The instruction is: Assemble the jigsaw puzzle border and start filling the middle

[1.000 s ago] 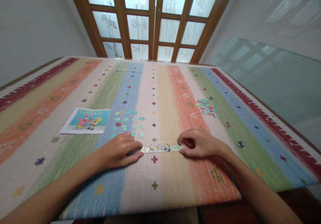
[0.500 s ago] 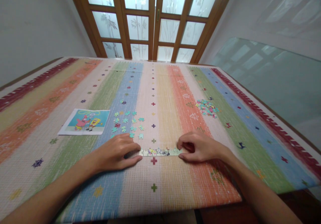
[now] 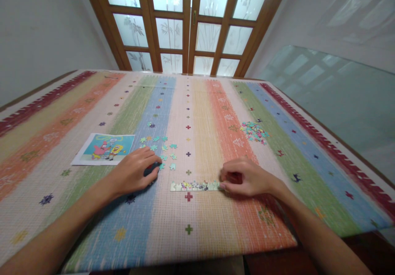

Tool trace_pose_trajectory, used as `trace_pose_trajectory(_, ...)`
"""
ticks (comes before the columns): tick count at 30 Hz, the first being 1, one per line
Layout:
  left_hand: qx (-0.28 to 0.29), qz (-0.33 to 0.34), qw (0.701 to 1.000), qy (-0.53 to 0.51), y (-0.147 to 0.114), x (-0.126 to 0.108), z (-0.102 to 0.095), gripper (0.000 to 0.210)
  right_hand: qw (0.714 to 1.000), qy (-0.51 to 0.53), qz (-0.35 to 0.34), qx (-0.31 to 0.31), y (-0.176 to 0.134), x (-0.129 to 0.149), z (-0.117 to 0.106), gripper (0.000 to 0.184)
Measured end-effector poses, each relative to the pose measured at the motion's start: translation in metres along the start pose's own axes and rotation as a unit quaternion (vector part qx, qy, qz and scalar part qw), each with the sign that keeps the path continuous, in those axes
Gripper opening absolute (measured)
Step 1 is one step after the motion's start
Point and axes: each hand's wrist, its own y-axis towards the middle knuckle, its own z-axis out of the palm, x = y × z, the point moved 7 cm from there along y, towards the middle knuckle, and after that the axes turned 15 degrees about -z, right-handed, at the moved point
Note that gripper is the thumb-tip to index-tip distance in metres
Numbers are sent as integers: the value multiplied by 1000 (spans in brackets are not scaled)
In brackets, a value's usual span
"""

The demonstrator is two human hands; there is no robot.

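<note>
A short joined strip of jigsaw puzzle pieces [image 3: 194,186] lies flat in front of me. My right hand [image 3: 247,177] has its thumb and curled fingers closed at the strip's right end, partly covering it. Off the strip's left end, my left hand [image 3: 135,171] hovers by the loose turquoise puzzle pieces [image 3: 164,147], thumb and index finger apart. The index fingertip is close to one loose piece [image 3: 161,166]; I see nothing held in this hand. Part of that group is hidden behind the hand.
A printed cartoon picture [image 3: 105,149] lies on the left, its lower right corner near my left wrist. Farther right is a heap of mixed puzzle pieces [image 3: 254,131]. A striped tablecloth [image 3: 210,221] covers the table, and a glass-paned wooden door [image 3: 188,24] stands behind.
My left hand has let go of the strip's left end and moved left and away from me to the loose pieces. My right hand has stayed at the right end.
</note>
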Motion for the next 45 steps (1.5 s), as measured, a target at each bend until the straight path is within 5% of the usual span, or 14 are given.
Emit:
trace_pose_trajectory(8,48,5,998,-37,-3,-6,-4,17,1000,-7,-1,-1,-1,-2,0,25)
trace_pose_trajectory(45,22,69,997,-28,-6,-11,-3,20,1000,-8,11,11,-1,-10,5,28)
